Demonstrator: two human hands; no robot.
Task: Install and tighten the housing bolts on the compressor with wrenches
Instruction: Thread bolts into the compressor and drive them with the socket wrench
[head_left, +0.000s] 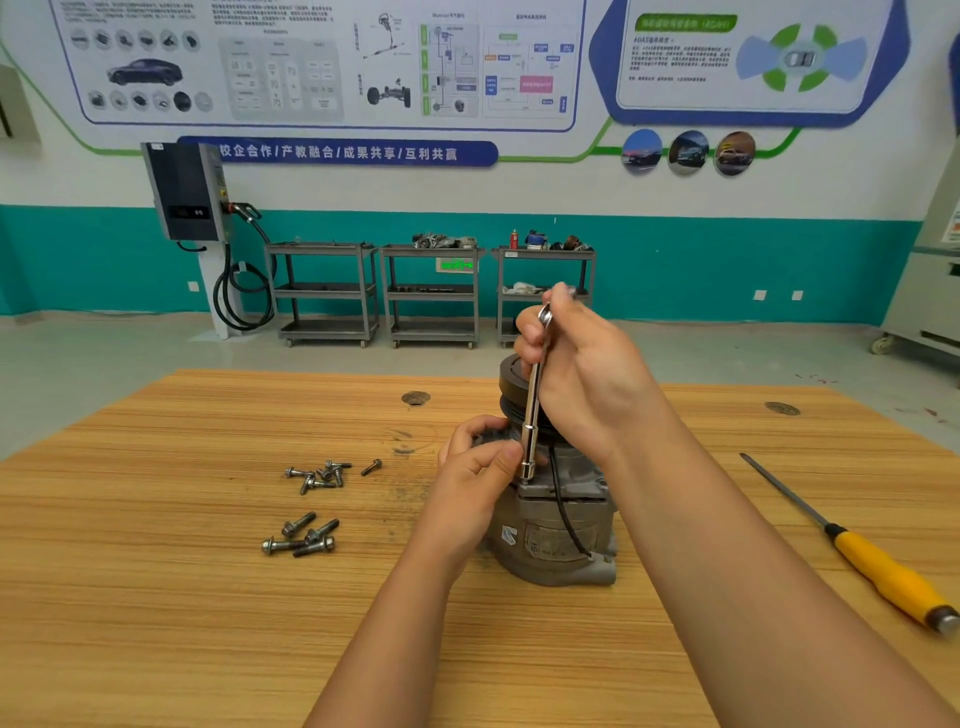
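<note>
A grey metal compressor (558, 530) stands upright on the wooden table (182, 597), its black pulley (511, 379) at the top. A chrome socket wrench (532, 415) stands almost vertical, its socket end down on the housing's upper left corner. My right hand (576, 374) grips the wrench's upper end. My left hand (478, 467) is curled around the compressor's left side, its thumb against the wrench's lower shaft. Several loose bolts lie left of the compressor in two heaps, a far heap (322, 475) and a near heap (301, 538).
A screwdriver (852, 545) with a yellow handle lies on the table at the right. Three grey shelf carts (431, 296) stand against the far teal wall, and a wall charger (187, 192) with a coiled cable hangs at the left.
</note>
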